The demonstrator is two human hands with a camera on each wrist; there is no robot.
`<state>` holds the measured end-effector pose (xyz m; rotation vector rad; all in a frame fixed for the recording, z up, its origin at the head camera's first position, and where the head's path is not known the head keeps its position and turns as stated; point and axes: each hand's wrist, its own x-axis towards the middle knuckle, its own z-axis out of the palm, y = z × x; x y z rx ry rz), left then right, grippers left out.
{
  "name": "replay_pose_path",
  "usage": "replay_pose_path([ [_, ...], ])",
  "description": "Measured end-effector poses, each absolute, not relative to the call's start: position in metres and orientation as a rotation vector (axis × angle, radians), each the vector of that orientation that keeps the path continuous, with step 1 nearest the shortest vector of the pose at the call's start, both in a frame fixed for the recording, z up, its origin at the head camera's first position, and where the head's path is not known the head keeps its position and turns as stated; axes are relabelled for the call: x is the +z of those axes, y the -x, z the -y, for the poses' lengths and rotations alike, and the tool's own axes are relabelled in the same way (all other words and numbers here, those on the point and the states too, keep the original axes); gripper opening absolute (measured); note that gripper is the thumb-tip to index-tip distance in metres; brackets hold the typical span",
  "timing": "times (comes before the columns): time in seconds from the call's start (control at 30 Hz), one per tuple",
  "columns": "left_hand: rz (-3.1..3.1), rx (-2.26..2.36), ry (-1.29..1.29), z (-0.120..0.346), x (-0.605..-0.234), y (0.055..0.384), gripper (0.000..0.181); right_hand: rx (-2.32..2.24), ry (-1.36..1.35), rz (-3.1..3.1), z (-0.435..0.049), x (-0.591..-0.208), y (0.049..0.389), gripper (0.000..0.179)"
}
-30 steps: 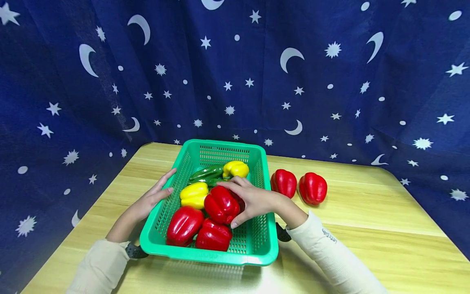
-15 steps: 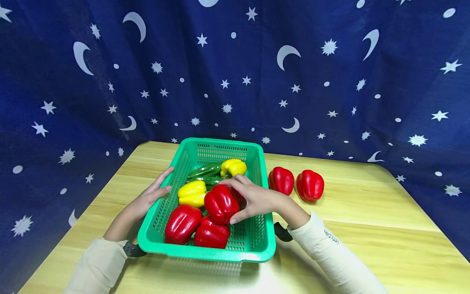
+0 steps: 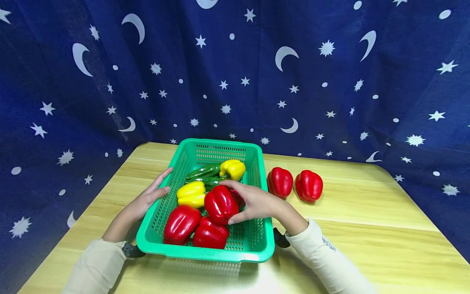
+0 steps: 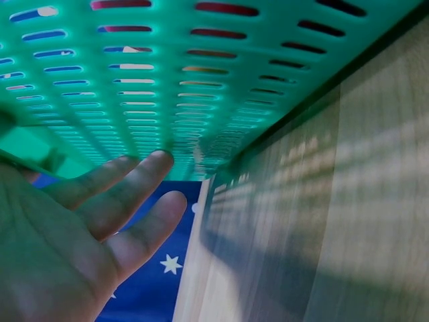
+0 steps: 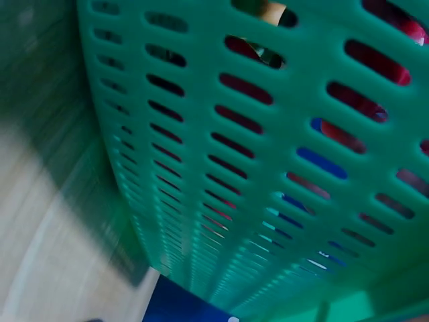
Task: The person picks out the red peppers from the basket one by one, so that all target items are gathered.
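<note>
A green plastic basket (image 3: 205, 254) with slotted walls stands on the table. My right hand (image 3: 253, 201) reaches in over its right side and holds a red bell pepper (image 3: 221, 205) between thumb and fingers. Behind that pepper, another red one (image 3: 239, 199) is mostly hidden by the hand. Two red bell peppers, one on the left (image 3: 182, 224) and one beside it (image 3: 211, 234), lie at the near end. My left hand (image 3: 147, 200) rests at the left rim with straight fingers. In the left wrist view, its fingers (image 4: 134, 194) lie along the outer wall. The right wrist view shows the basket's outer wall (image 5: 201, 134), not the hand.
Inside the basket lie yellow bell peppers, one nearer (image 3: 191, 194) and one farther (image 3: 233, 169), and long green peppers (image 3: 203, 171). Right of it, two red bell peppers, one closer (image 3: 280, 182) and one outermost (image 3: 309, 185), sit on the wooden table (image 3: 367, 220). A blue curtain (image 3: 235, 61) hangs behind.
The head view has shifted slightly. My right hand's fingers have settled a little lower around the red bell pepper, which has barely moved. The left hand stays at the rim.
</note>
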<state>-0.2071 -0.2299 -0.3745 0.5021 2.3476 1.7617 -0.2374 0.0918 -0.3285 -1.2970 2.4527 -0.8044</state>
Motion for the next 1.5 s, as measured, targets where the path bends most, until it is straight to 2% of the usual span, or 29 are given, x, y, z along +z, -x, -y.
replay_pose_path([
  [0.73,-2.335,1.774,-0.528,0.23,-0.376,0.207,0.058,-0.838,1.268,-2.641,-0.096,-0.336,0.232,0.085],
  [1.5,-2.376,1.721,-0.459,0.229,-0.375,0.204,0.057,-1.218,1.125,-2.529,-0.108,-0.33,0.234,0.086],
])
